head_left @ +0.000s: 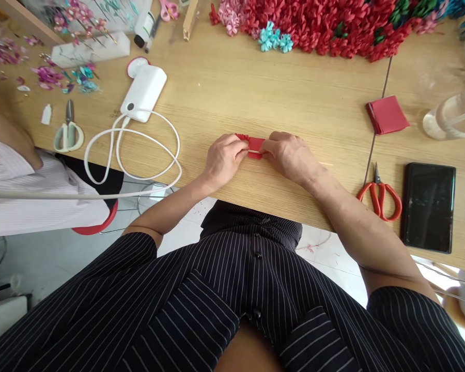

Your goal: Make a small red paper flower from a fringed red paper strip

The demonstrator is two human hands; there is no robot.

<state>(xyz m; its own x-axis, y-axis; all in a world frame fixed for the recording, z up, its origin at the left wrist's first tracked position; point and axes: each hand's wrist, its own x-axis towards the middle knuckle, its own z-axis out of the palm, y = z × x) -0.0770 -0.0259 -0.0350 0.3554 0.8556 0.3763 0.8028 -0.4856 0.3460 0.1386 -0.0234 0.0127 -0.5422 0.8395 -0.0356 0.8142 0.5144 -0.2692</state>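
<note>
Between my two hands, close to the table's front edge, is a small red fabric piece (256,146). A thin pale stick (253,151) lies across it, running between my fingertips. My left hand (225,159) pinches the left end of the piece, where the red material looks gathered and ruffled. At the right end my right hand (289,155) has its fingers closed on the same piece. Another thin stick (326,164) lies on the table beside my right wrist. The fingertips partly cover both ends of the fabric.
Red-handled scissors (380,199), a black phone (429,206), a stack of red squares (388,114) and a clear bottle (451,116) are at right. Red flowers (321,26) line the back. A white power bank (144,93) with cable and another person's arm (8,134) are left.
</note>
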